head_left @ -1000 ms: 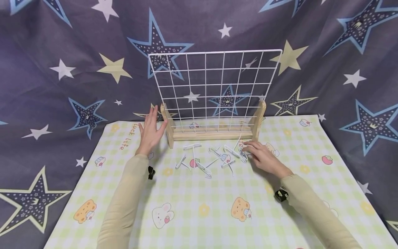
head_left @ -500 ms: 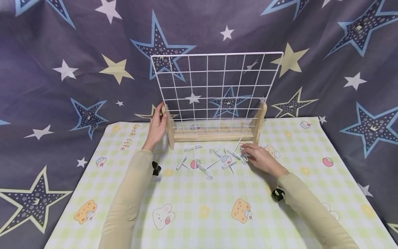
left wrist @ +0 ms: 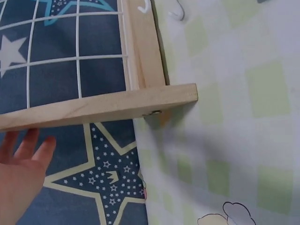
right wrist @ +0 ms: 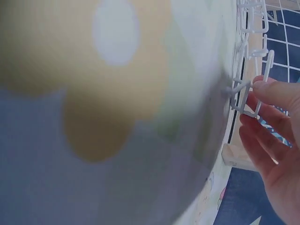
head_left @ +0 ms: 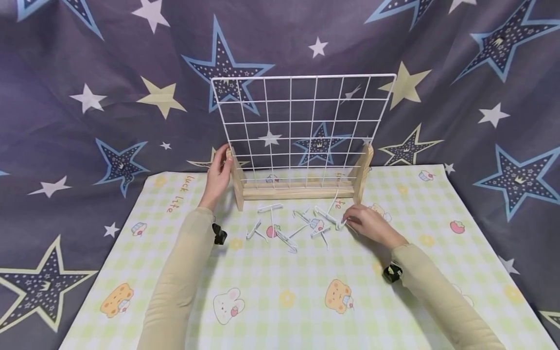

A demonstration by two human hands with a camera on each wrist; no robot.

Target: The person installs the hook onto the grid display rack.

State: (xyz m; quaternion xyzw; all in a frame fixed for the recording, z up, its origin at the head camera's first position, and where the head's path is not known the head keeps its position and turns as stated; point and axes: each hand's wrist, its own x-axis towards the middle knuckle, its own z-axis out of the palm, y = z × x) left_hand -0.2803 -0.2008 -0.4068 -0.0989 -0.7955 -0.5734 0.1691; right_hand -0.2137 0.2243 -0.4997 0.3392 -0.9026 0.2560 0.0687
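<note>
A white wire grid panel [head_left: 303, 120] stands upright in a wooden stand [head_left: 299, 193]. My left hand [head_left: 217, 176] holds the upper part of the stand's left side piece [left wrist: 101, 107], its fingertips partly hidden behind the wood. On the cloth before the stand, my right hand [head_left: 372, 224] pinches a white wire hook [right wrist: 261, 86] between thumb and fingers. More white hooks lie to its left, among them one near the middle [head_left: 286, 239], one at the far left [head_left: 255, 230] and one by the stand [head_left: 271, 209].
A green checked tablecloth [head_left: 280, 272] with cartoon prints covers the table. Behind the stand hangs a dark curtain [head_left: 166, 58] with stars. Each wrist carries a small black camera mount, such as the right one [head_left: 392, 273].
My left hand has moved from beside the stand onto its left side piece, closing its spread fingers there. The right hand has drawn one hook slightly away from its neighbour.
</note>
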